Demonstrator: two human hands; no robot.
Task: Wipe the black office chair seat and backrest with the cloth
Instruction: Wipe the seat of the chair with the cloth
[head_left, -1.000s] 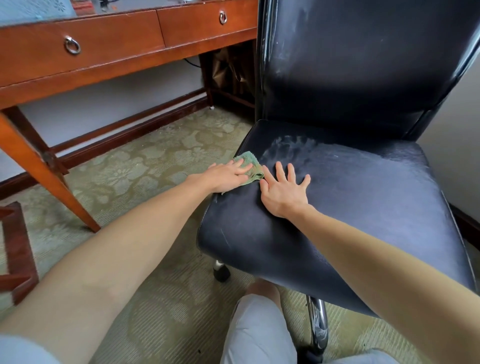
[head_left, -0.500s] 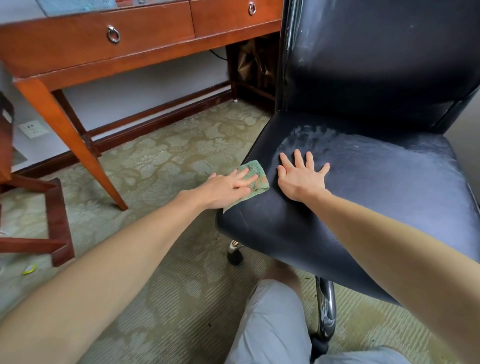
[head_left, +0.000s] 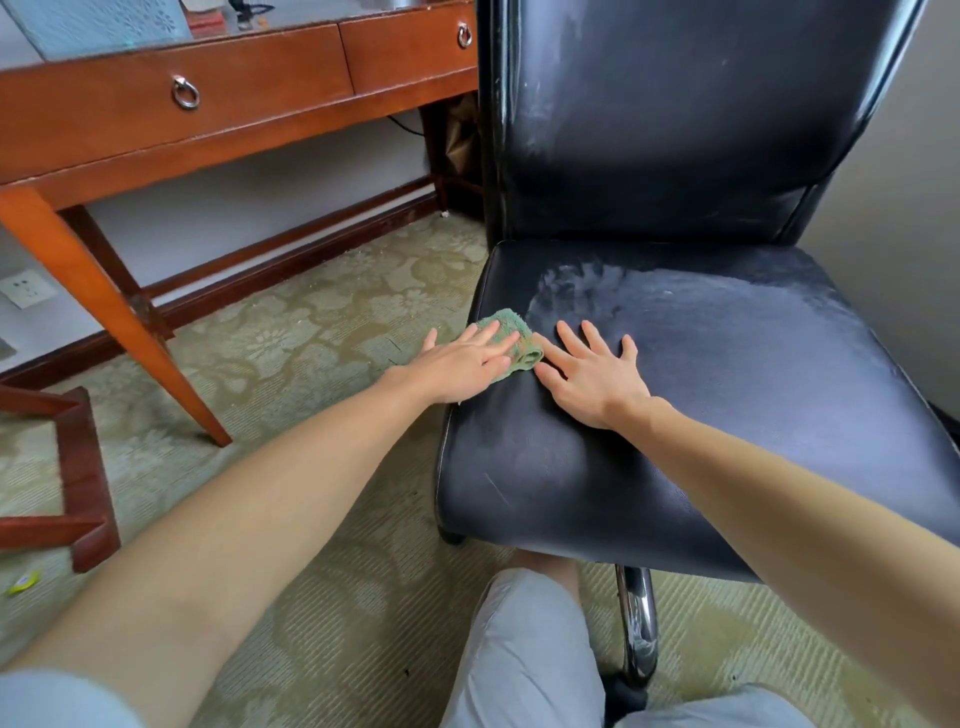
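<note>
Change: half a second ago a strip of seat showed between the cloth and the right hand; now that hand's forefinger lies against the cloth's folded edge.
Left hand (head_left: 462, 364): fingers straight, pressing the cloth (head_left: 511, 335) down at the seat's left edge.
Right hand (head_left: 592, 379): fingers spread, palm flat on the seat (head_left: 753, 405).
Cloth: green terry, nubbly, folded small.
Seat: smooth black leatherette, rounded front edge, pale dusty smear behind the hands.
Backrest (head_left: 675, 130): upright, glossy black, faint pale streaks.
Carpet (head_left: 291, 343): pale green, floral weave.
</note>
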